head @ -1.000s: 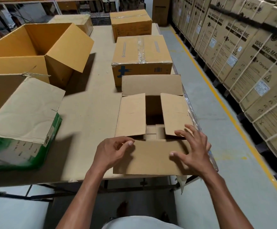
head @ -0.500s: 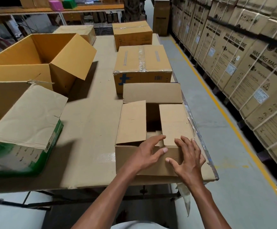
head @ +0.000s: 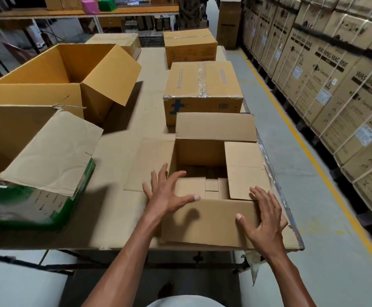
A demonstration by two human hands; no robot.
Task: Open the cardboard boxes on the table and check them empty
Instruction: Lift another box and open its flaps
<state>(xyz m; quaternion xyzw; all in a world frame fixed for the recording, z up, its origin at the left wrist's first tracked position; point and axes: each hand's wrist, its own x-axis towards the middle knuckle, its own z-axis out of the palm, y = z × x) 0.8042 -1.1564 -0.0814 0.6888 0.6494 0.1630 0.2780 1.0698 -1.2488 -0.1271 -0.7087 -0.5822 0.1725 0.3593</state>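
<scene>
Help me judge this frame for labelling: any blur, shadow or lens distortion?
Head view: wide-angle bending curves the stacked cartons at right; the left hand is slightly motion-smeared, casting a shadow onto the near flap; the right hand is sharper; the background shelf is dim.

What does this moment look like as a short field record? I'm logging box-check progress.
box in hand: small cardboard box at the table's near edge, top flaps open
left hand: fingers spread at its near left corner
right hand: spread on its near flap
inside: only bottom flaps visible
opened already: large yellow box, green-printed box
still taped: blue-marked box; box behind it
</scene>
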